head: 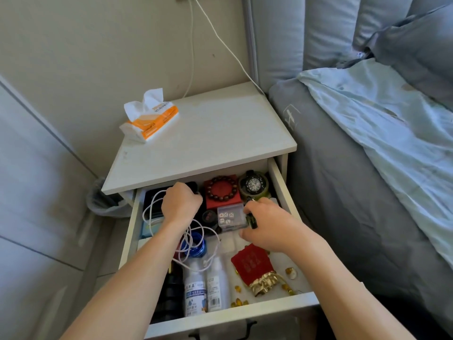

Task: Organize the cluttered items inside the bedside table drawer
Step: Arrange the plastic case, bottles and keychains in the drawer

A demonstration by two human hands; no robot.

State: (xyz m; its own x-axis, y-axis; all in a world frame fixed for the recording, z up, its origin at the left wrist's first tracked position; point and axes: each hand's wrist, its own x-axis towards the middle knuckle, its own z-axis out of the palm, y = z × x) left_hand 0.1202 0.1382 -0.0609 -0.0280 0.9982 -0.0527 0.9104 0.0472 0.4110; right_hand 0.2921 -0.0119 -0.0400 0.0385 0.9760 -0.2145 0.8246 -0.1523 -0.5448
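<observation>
The white drawer point(282, 187) of the bedside table stands pulled out, full of small items. My left hand point(180, 202) is curled at the drawer's back left, gripping a black object point(193, 186), with a white cable point(152, 207) looping round it. My right hand point(267, 223) holds a small dark object point(251, 218) beside a clear box of dice point(229, 217). Behind lie a bead bracelet on a red box point(221, 190) and a watch point(253, 184). Nearer the front are a blue round tin point(196, 244), two white bottles point(206, 285) and a red and gold pouch point(253, 266).
An orange and white tissue pack point(150, 117) lies on the bedside tabletop point(215, 138). A grey bed point(367, 168) with a light blue cover stands close on the right. A bin with a plastic liner point(103, 200) sits left of the table, against the wall.
</observation>
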